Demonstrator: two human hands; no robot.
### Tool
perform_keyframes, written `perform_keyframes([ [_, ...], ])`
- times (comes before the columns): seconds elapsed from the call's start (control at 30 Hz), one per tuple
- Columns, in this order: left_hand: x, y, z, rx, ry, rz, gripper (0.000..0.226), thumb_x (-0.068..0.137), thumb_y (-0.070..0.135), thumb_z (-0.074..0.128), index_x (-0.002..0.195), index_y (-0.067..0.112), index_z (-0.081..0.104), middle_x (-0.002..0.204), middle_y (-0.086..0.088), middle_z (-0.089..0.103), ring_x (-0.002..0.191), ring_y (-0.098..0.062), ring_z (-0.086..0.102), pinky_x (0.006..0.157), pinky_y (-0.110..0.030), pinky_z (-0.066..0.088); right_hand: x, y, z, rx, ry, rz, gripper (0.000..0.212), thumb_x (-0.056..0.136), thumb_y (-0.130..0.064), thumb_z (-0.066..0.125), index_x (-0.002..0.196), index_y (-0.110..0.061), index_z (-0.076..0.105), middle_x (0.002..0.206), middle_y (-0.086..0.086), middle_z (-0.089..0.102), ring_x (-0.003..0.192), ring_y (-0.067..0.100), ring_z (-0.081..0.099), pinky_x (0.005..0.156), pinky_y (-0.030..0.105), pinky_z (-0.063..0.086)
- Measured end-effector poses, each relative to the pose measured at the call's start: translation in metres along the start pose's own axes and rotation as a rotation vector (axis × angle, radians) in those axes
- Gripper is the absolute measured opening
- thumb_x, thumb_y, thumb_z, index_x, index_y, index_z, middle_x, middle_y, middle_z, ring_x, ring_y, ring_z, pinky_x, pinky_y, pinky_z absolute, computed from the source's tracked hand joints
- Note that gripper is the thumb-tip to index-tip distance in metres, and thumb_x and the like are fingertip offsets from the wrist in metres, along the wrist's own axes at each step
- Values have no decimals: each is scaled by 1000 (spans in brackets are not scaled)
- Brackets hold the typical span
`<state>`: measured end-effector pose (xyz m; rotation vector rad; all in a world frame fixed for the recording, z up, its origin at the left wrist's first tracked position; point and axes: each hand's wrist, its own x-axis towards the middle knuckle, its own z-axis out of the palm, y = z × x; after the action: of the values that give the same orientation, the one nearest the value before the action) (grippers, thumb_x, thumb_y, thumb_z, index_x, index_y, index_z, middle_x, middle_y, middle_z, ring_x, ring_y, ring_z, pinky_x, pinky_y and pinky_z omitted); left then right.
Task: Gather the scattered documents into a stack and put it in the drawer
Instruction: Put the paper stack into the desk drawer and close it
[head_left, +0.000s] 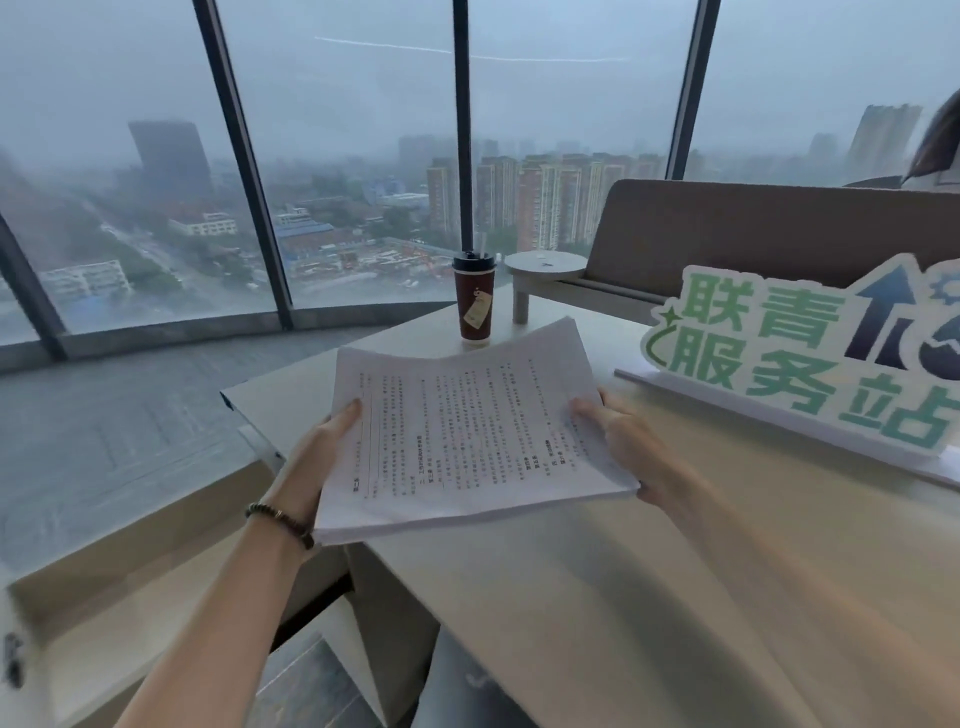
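In the head view, the main risk looks like a spill of loose sheets: the stack of documents (467, 431) is held only at its 2 side edges, its far edge curls upward and the middle sags, so a tilt on the way down to the left could let the top pages slide off or fan out. A second hazard is the coffee cup (474, 299), standing upright just beyond the far edge of the papers; a forward swing could knock it over. The open drawer (104, 597) sits low at the near left, below the desk (649, 545), and the stack would probably catch on its rim if lowered crooked. The left hand (324, 452) grips the left edge of the stack, thumb on top and fingers hidden beneath. The right hand (618, 436) holds the right edge the same way, thumb pressed on the printed page. The stack hangs between the 2 hands, above the desk's near-left corner and partly out past it, up and to the right of the drawer. A green-lettered sign (810, 364) stands on the desk at the right, apart from the papers.
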<state>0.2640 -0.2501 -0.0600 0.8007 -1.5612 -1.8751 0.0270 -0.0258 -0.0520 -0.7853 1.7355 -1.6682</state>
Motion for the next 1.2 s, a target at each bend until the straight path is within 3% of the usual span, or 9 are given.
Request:
perform_keyframes([
  [0.17,-14,3,-50,23,150,1,32,103,39,44,111,20,68,99,-2,76,84,-20,74,62,-31,56,29,3,53,-31,-52,27,20,100,-12,42,108,-16,60,105,17,69,86,31,69,69,37,53],
  [0.3,-28,1,-102,101,278,-14,32,103,40,42,109,23,68,106,-4,74,96,-25,71,85,-45,56,48,9,109,-27,-146,52,21,99,-10,42,111,-12,59,103,17,69,83,32,69,68,38,53],
  [0.5,-45,-6,-176,223,408,-10,32,103,43,39,110,23,62,112,-3,69,101,-23,68,88,-41,54,72,14,189,-75,-240,52,26,92,-4,46,115,-5,60,109,22,67,90,35,68,77,46,53],
  [0.67,-57,-10,-226,259,523,-35,32,105,39,36,119,19,58,115,2,63,106,-18,61,71,-12,49,85,14,242,-153,-442,80,30,93,-6,48,121,-11,59,110,16,71,96,36,71,77,45,59],
  [0.7,-58,-11,-235,245,544,-39,37,105,38,36,123,15,59,119,-1,63,111,-20,60,78,-13,50,88,14,251,-170,-479,88,31,93,-5,49,120,-10,60,110,16,71,96,36,71,78,46,59],
  [0.8,-61,-21,-261,139,580,-81,51,105,40,35,139,8,54,137,-7,58,131,-27,52,113,-43,38,96,11,281,-221,-527,109,30,94,2,47,118,-7,63,109,16,73,97,36,72,86,53,58],
  [1.03,-65,-41,-295,-36,611,-180,51,105,45,32,145,16,46,140,-9,56,127,-30,54,108,-50,42,105,10,354,-365,-520,160,25,96,4,45,114,-7,59,105,21,70,92,38,71,81,53,59],
  [1.13,-63,-46,-303,-33,650,-221,44,107,40,29,139,16,47,136,-5,56,122,-26,54,95,-38,49,109,15,378,-463,-549,163,27,96,4,45,118,-6,55,108,20,68,94,37,70,83,53,58],
  [1.2,-62,-52,-309,-28,661,-251,43,108,37,28,140,17,47,135,-8,56,126,-29,52,96,-38,48,112,21,390,-515,-564,164,27,96,2,46,120,-6,55,110,18,67,94,34,70,85,53,58],
])
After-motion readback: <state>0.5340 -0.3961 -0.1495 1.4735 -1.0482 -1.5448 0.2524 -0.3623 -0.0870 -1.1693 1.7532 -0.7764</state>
